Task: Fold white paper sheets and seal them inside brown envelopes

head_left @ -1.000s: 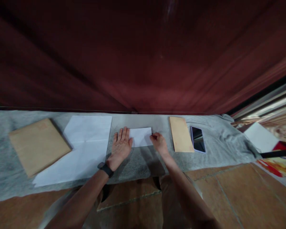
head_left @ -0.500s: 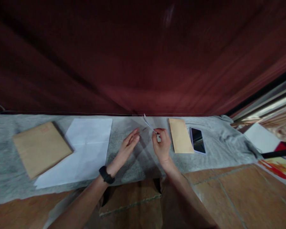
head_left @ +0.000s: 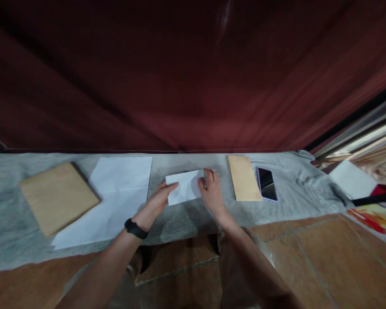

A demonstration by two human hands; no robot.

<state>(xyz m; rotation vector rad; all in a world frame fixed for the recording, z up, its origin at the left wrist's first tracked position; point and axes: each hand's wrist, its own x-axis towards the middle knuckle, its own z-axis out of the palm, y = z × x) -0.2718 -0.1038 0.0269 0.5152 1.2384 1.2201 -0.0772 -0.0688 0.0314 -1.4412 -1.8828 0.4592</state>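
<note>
A small folded white paper lies on the grey cloth in front of me. My left hand pinches its left edge, thumb on top. My right hand rests on its right edge, fingers curled down onto the sheet. A black band sits on my left wrist.
A large creased white sheet and a brown envelope lie to the left. A narrow brown envelope and a phone lie to the right. A dark red curtain hangs behind. Brown tiles lie below the cloth.
The folded paper was flat, then lifted on edge in my right hand, and now lies flat again, slightly turned, with both hands on its ends.
</note>
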